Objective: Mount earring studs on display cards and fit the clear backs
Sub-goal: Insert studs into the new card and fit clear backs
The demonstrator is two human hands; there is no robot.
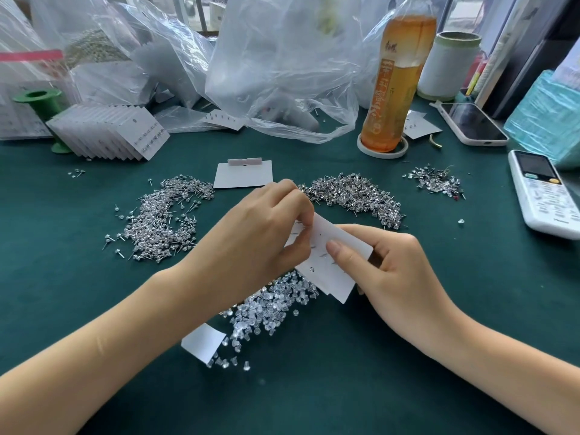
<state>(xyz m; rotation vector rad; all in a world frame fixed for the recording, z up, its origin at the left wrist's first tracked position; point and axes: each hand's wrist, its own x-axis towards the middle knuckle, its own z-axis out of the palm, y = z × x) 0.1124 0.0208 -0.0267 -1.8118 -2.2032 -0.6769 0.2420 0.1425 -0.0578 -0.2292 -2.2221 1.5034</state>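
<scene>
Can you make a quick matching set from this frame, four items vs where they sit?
Items:
1. display card
2. clear backs
3. orange drink bottle
4. finished cards

Places:
A. fanned stack, far left by the green spool
B. standing in a white ring, far right of centre
C. held between left hand and right hand
D. loose pile on the cloth, under the hands

Pairs: 1-C, 2-D, 3-B, 4-A

A small jewellery-packing workbench: green-clothed counter [314, 387] heaped with stud piles [163, 218], stacked display cards [106, 133], plastic bags [282, 67].
</scene>
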